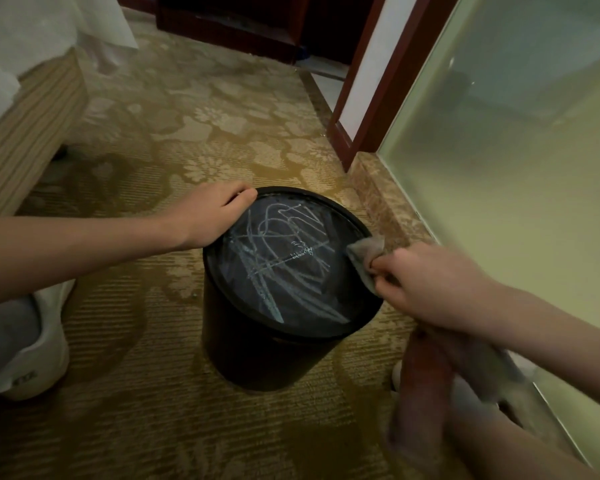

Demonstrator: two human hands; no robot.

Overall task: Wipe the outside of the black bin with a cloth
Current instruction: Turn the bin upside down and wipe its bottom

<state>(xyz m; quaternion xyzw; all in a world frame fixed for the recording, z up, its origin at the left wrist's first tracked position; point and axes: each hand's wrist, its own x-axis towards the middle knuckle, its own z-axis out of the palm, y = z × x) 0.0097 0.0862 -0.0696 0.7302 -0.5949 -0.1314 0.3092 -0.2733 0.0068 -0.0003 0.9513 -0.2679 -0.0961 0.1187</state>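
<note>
Bin: I see the black bin [267, 344] upright on the patterned carpet [153, 150], just beside the marble sill [378, 202] under the frosted glass panel [516, 168]; a creased clear liner [284, 258] is stretched over its mouth.
Left hand: the left hand [212, 216] sits on the bin's far-left rim, fingers bent over the edge and holding it.
Right hand: the right hand [426, 285] has its fingers curled tight, pinching a grey cloth [364, 254].
Cloth: bunched against the bin's right rim.
Nearby: a white shoe [45, 344] on the carpet at left.
</note>
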